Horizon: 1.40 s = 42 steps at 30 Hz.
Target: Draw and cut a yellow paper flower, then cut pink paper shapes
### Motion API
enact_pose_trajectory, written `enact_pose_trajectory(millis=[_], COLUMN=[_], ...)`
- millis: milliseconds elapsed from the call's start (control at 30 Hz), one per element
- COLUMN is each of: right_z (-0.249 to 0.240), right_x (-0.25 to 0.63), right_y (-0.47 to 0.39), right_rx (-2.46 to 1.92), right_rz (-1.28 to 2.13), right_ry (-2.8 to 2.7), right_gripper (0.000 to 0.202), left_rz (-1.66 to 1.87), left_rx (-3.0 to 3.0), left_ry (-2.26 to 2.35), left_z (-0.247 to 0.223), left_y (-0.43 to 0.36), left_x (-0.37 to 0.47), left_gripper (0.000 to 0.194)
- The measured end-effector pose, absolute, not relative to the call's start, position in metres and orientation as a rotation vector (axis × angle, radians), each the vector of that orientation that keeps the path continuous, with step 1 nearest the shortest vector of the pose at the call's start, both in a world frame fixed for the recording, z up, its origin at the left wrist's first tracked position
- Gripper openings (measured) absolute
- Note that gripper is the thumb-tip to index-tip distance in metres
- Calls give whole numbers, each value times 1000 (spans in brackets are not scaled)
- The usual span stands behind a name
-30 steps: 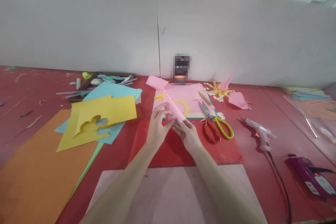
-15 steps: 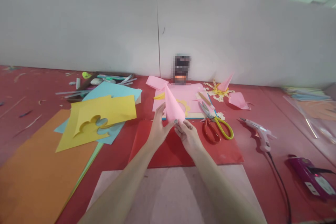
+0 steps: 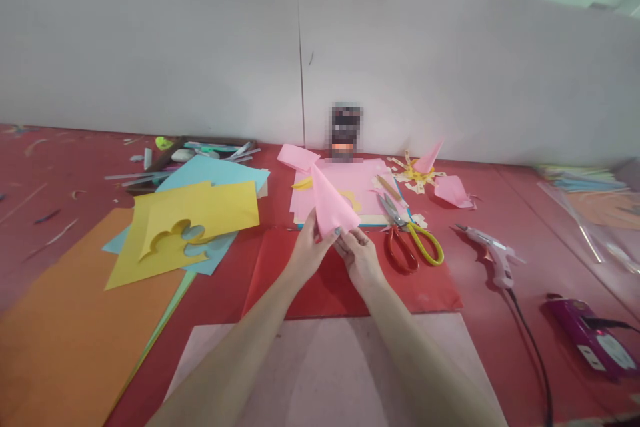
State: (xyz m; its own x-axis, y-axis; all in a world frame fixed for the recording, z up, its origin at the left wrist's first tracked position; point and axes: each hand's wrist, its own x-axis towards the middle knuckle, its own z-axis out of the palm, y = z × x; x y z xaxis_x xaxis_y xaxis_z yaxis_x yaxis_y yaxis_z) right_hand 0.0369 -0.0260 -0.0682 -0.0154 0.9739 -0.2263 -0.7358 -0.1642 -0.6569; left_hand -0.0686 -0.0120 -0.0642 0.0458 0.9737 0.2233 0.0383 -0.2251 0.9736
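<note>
A pink paper cone is held up between both hands over a red board, its tip pointing up and away from me. My left hand grips its lower left side. The fingers of my right hand pinch the lower edge on the right, close to my left thumb. Just right of my right hand lie scissors with one red and one yellow handle. Beyond the cone are pink paper sheets with yellow cut pieces and a pencil-like stick on them.
Yellow paper with cut-outs, blue sheets and orange paper lie left. Another pink cone stands at the back right. A corded glue gun and a purple power strip lie right. A white panel borders the back.
The pink paper looks flatter and wider at its base, which now reaches farther right. Both hands stay on it and have barely moved.
</note>
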Motion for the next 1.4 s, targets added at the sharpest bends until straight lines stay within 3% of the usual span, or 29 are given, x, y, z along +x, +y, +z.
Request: enact_pose_trajectory(millis=[333,500,667,800,1033,1400], right_z=[-68,-60,-61,-70,-74,-71], right_x=[36,39,40,41,41,39], right_y=[-27,-27,-26,-23,-22,-25], right_rx=[-722,-679,-683,-703,-764,-792], right_rz=[1705,1814,1818,1749,1636,1565], right_ry=[-350,-282,-239,-218,-307,-470], right_gripper=[19,32,20,14,18,21], left_rz=[1325,1289,1226,1438,1394,1406], left_rx=[1431,1459,1593,1917,2461,2467], left_ry=[1102,1103,1126,1358,1394,1360], left_z=[-60,-54,-59,-57,-56,-56], left_y=[-10,-15,-15,-17,-22,-19], left_x=[-73,-78,-78,-79,-80,-80], left_gripper=[40,41,49,63,12,1])
